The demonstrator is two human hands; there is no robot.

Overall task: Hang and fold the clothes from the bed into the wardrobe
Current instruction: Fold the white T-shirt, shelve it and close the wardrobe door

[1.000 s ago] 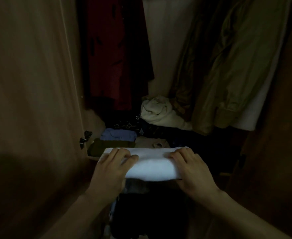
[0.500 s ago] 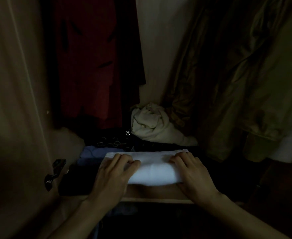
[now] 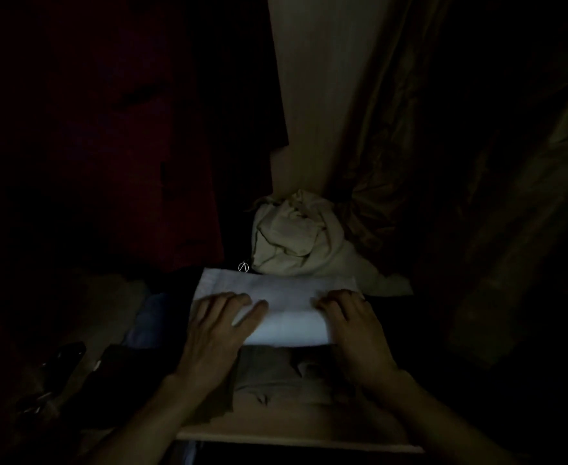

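In the head view, both hands hold a folded white garment (image 3: 282,307) over the wardrobe shelf (image 3: 296,434), low at centre. The left hand (image 3: 219,333) grips its left end, fingers curled on top; the right hand (image 3: 353,330) clasps the right end likewise. A crumpled cream cloth (image 3: 292,239) sits just beyond at 12 o'clock, dark folded clothes (image 3: 131,374) at 8 o'clock. To place it well, the garment probably should go down level, both ends released together, clear of the cream cloth.
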